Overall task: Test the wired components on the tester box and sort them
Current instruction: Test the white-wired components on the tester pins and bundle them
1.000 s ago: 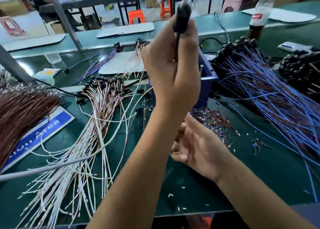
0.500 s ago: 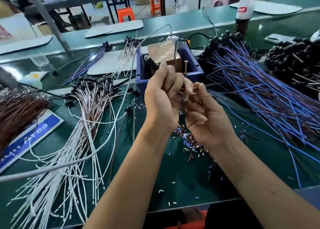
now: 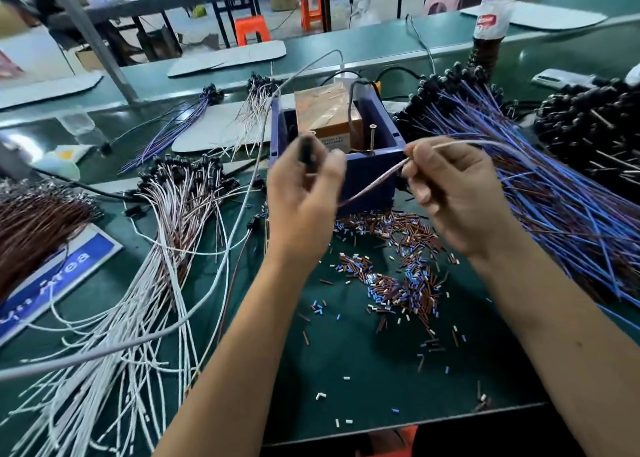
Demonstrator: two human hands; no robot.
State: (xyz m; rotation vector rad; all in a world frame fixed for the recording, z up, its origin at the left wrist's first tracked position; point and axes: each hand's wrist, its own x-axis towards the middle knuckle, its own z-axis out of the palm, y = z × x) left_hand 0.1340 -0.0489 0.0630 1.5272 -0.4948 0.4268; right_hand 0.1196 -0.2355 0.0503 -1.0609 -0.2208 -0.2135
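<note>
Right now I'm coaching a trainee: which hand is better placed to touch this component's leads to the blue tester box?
Probably the right hand. It pinches the pink wire leads directly before the blue tester box, near its upright screw contact. The left hand holds the component's black head.

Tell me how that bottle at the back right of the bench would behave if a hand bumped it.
The bottle stands upright, tall and narrow, so it would probably tip rather than slide. Dark liquid shows only in its lower part, which may steady it somewhat. Round-bodied, it would likely roll once down, perhaps into the blue wire pile.
</note>
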